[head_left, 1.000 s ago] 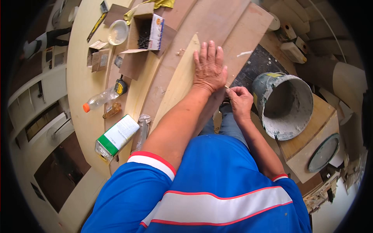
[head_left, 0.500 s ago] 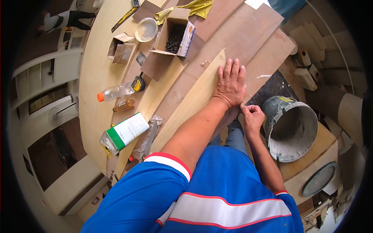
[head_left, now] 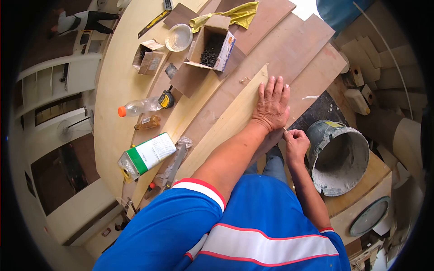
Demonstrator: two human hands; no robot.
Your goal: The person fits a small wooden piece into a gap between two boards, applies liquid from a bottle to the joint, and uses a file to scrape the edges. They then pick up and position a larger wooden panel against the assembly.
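Note:
My left hand (head_left: pixel 271 107) lies flat with its fingers stretched out, pressed on the pale, pointed wooden board (head_left: pixel 226 119) and the brown panel beside it. Close below it, at the panel's near edge, my right hand (head_left: pixel 297 145) is closed in a pinch. A small pale tip shows at its thumb and finger, too small to name. To the right of that hand a plaster-crusted bucket (head_left: pixel 339 158) lies tilted, its mouth facing me.
On the worktop (head_left: pixel 113 90) are an open box of dark screws (head_left: pixel 210 56), a smaller box (head_left: pixel 148 61), a round tub (head_left: pixel 179 37), a tape measure (head_left: pixel 166 99), bottles (head_left: pixel 142 107), a green-white can (head_left: pixel 147 156) and a saw (head_left: pixel 177 160). A person (head_left: pixel 86 21) stands far left.
The view has shifted slightly, so the scene sits a little lower and to the right. Both hands keep nearly the same place and pose on the wood.

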